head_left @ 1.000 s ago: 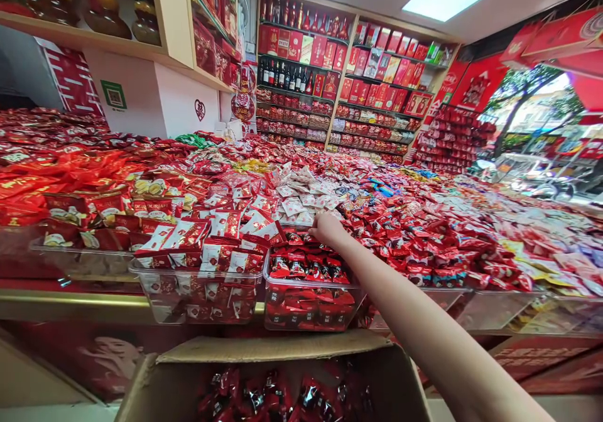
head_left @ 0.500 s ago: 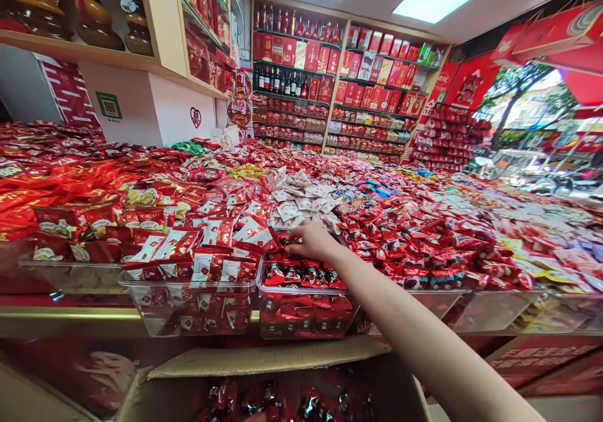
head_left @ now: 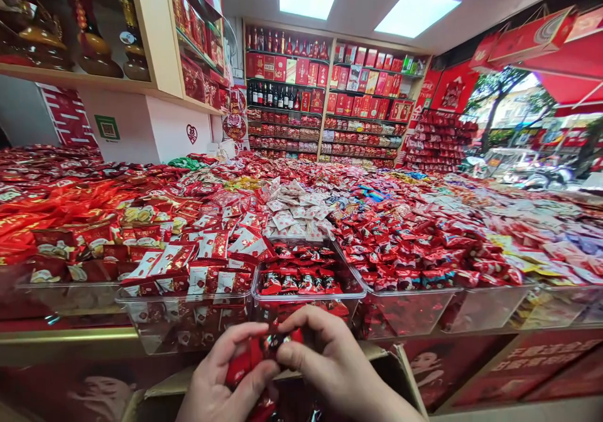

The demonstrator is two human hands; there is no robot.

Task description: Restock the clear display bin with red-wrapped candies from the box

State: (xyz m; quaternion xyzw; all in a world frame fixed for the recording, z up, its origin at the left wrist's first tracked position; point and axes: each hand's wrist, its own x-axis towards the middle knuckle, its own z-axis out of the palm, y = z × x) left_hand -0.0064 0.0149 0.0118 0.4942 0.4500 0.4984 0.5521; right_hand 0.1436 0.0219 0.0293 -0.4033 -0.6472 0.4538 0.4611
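Observation:
Several red-and-black wrapped candies point(head_left: 273, 345) are between my two hands, above an open cardboard box point(head_left: 172, 384). My left hand point(head_left: 230, 372) is closed around some of them, thumb on top. From the other side, my right hand point(head_left: 325, 359) pinches a candy between thumb and fingers. More dark red candies lie in the box, mostly hidden by my hands. Just beyond is a clear plastic bin point(head_left: 308, 296) with similar candies point(head_left: 301, 279) in a row at its front edge; its front wall is partly covered by my fingers.
To the left stands a clear bin of red-and-white packets point(head_left: 207, 277). White packets point(head_left: 296, 211) are heaped behind the middle bin. Red candies point(head_left: 414, 252) fill the bins to the right. A wall cabinet point(head_left: 155, 76) overhangs the counter at left; shelves of bottles and boxes point(head_left: 287, 70) line the back.
My right hand has left the clear bin and come down to the box. My left hand has risen into view, and both now hold candies together. The view has tilted slightly.

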